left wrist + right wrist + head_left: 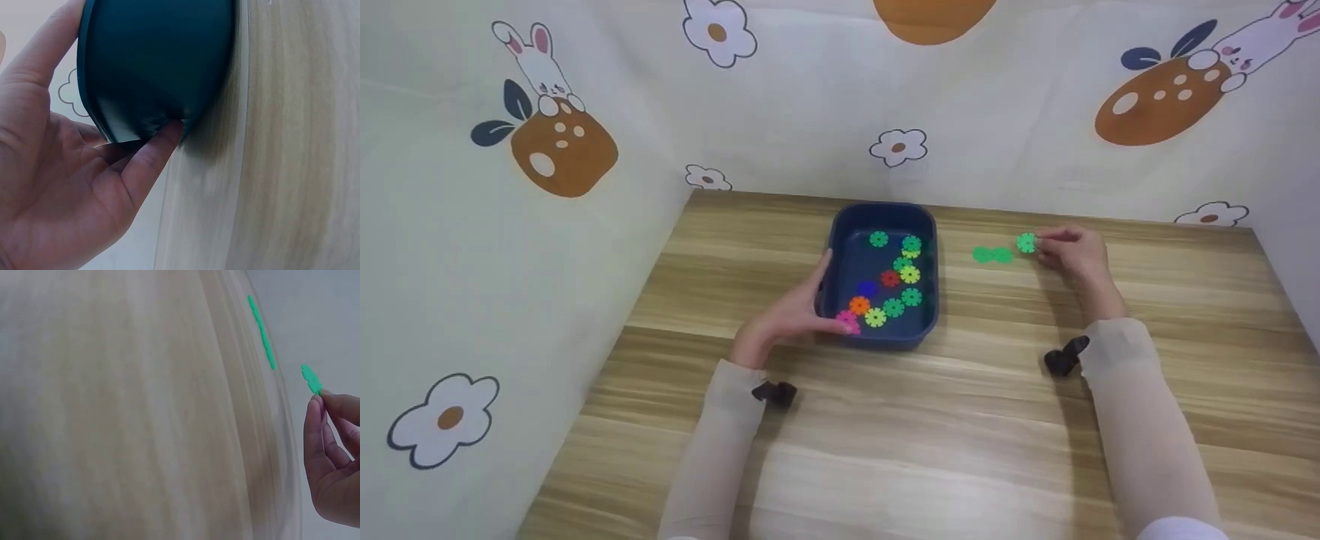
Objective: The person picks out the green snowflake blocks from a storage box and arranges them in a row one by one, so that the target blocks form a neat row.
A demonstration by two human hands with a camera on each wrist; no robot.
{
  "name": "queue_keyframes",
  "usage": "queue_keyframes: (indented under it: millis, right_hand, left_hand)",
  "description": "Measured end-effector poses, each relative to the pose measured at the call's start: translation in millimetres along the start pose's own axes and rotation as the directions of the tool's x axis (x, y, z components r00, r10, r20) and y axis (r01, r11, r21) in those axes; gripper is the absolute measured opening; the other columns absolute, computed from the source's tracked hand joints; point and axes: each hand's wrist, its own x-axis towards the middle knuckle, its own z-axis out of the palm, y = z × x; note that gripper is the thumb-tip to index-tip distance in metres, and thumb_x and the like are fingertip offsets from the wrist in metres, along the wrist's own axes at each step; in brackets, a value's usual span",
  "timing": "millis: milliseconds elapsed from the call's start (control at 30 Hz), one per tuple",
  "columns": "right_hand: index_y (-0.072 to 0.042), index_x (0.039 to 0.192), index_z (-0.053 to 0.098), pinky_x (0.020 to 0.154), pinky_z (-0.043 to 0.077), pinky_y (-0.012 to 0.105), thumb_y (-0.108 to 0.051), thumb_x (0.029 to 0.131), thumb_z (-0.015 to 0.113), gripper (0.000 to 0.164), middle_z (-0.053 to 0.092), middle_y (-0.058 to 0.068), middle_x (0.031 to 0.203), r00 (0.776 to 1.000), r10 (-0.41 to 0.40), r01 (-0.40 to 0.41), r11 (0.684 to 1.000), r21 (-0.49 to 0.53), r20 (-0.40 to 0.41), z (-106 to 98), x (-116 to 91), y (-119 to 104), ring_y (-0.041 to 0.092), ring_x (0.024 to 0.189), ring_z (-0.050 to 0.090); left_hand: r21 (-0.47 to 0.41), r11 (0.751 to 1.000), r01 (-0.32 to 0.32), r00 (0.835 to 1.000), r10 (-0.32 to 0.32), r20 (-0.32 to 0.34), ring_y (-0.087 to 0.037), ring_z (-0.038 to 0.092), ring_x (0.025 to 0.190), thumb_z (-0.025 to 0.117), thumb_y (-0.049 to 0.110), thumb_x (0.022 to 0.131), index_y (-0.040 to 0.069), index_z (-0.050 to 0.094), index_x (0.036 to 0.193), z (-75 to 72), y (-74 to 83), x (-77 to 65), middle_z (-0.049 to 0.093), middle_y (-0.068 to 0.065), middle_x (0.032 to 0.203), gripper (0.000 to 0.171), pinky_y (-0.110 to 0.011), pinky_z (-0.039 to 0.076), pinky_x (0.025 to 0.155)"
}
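The left hand (787, 313) grips the left side of a dark-blue, round-cornered rectangular plastic tray (851, 262) holding multicoloured notched discs (890, 278). Farther right, the right hand (1078, 251) pinches a bright-green notched disc (1026, 243) near two touching green discs (992, 255) on the wood-grain tabletop (885, 427).

On the counter (900, 435), before a backdrop (810, 112), stands a bin (851, 259), with the person's left hand (791, 311) at its near left corner. In the bin, most of the discs (893, 308) lie along the right side and the near end, with one apart toward the far end. Right of the bin, two loose discs (992, 255) lie together on the counter, and just right of them is a held disc (1025, 243) at the right hand's (1076, 251) fingertips.
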Motion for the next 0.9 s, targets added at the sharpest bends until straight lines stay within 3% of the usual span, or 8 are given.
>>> queue_keyframes:
  millis: [133,333,600,900]
  right_hand:
    - [-0.004,0.103,0.072,0.07,0.058,0.014,-0.002,0.09,0.07,0.013,0.068,-0.016,0.078,1.0,0.003,-0.003,1.0,0.004,0.003,-0.3,-0.6,2.5,-0.002,0.07,0.067]
    - [-0.007,0.099,0.07,0.073,0.058,0.014,-0.002,0.092,0.068,0.009,0.067,-0.017,0.074,1.0,0.014,-0.013,0.999,-0.035,0.022,-1.0,0.9,6.3,-0.004,0.07,0.067]
    - [0.003,0.119,0.061,0.078,0.057,0.014,-0.005,0.094,0.066,0.027,0.068,-0.018,0.075,0.997,0.063,-0.061,0.997,-0.045,0.039,1.7,1.0,7.3,-0.005,0.073,0.067]
    - [0.008,0.123,0.061,0.077,0.058,0.014,-0.008,0.094,0.067,0.033,0.064,-0.018,0.075,0.999,0.024,-0.02,0.986,-0.163,0.026,2.9,0.9,8.6,-0.006,0.071,0.065]
  left_hand:
    - [0.001,1.0,0.018,1.0,-0.018,-0.003,-0.023,0.021,0.152,0.089,0.035,0.073,0.035,-0.007,0.16,0.0,0.3,0.1,0.004,0.0,0.17,0.13,-0.049,0.022,0.125]
    - [0.014,0.999,0.045,0.999,-0.045,-0.007,-0.024,0.018,0.153,0.089,0.037,0.072,0.035,-0.007,0.16,0.4,2.2,-1.6,0.002,0.001,0.17,0.13,-0.05,0.02,0.125]
    - [-0.017,0.999,0.046,0.999,-0.046,0.005,-0.024,0.017,0.153,0.089,0.034,0.073,0.035,-0.007,0.16,1.3,1.6,-1.5,0.001,0.0,0.17,0.129,-0.051,0.019,0.125]
    - [-0.01,0.999,0.031,1.0,-0.031,0.003,-0.024,0.018,0.152,0.089,0.033,0.074,0.035,-0.008,0.16,1.4,2.1,-0.3,0.001,0.001,0.17,0.129,-0.051,0.019,0.125]
